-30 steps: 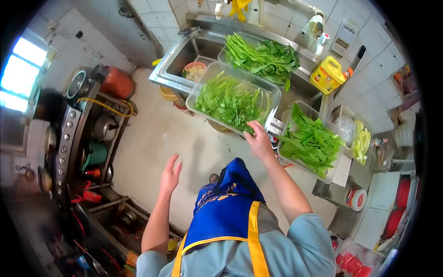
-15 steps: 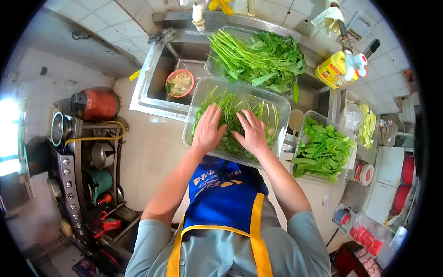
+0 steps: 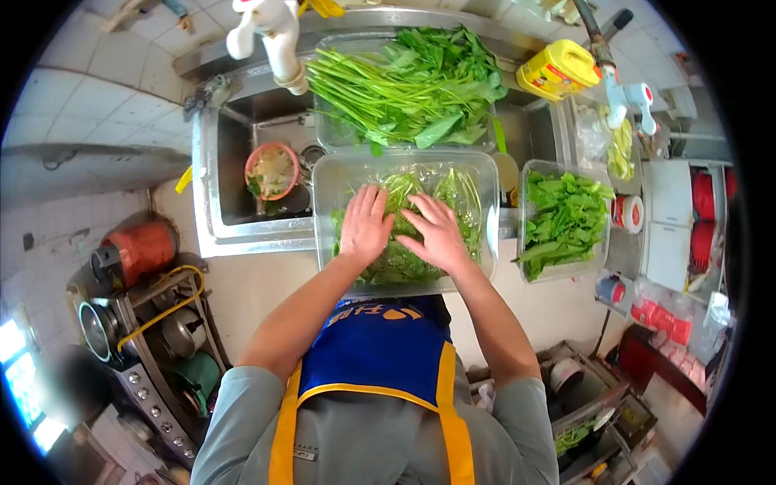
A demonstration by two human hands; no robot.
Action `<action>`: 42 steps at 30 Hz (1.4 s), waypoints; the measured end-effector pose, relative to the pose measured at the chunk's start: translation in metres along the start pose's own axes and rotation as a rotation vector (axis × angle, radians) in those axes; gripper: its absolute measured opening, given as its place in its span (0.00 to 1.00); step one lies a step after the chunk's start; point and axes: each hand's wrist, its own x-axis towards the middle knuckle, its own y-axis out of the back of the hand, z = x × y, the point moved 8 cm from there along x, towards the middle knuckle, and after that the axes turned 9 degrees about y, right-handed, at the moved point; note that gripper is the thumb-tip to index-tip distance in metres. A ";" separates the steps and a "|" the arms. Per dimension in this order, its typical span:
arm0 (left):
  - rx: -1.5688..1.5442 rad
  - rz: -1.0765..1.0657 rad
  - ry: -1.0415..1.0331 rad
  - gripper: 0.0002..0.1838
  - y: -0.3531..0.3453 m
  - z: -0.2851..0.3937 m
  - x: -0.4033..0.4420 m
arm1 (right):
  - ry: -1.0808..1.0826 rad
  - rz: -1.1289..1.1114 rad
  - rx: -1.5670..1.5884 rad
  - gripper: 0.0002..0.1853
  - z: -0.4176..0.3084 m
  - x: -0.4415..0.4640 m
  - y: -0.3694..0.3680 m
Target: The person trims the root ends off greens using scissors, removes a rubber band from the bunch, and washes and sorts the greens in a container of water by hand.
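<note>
My left hand (image 3: pixel 365 226) lies palm down on thin-stemmed green vegetables (image 3: pixel 398 263) in a clear plastic tub (image 3: pixel 325 182). Beside it my right hand (image 3: pixel 437 233) presses on the same greens. The fingers of both hands are stretched out and slightly apart, with nothing gripped in them. The greens look wet and seem to sit in water. Part of them is hidden under my palms. The tub rests at the front edge of the steel sink (image 3: pixel 212 236), just in front of my blue apron (image 3: pixel 372 343).
Behind the tub stands a basket heaped with long-stemmed greens (image 3: pixel 404 89). A pink bowl of scraps (image 3: pixel 272 171) sits in the left basin. To the right are a container of leafy greens (image 3: pixel 562 214) and a yellow jug (image 3: pixel 559 69). A white tap (image 3: pixel 279 40) juts out above the sink.
The camera view has shifted and turned, so the sink and tub appear straighter. Both hands stay spread on the greens, with little visible movement relative to the tub.
</note>
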 end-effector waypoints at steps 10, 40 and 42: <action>0.001 0.206 0.000 0.27 0.051 0.035 0.018 | -0.715 0.433 0.308 0.24 0.103 -0.036 0.000; -0.520 -0.182 0.191 0.15 0.006 0.049 0.028 | -0.523 0.255 1.297 0.08 0.078 -0.038 0.007; -0.423 -0.066 0.128 0.15 0.007 0.047 0.027 | -0.502 0.185 1.287 0.10 0.072 -0.037 0.016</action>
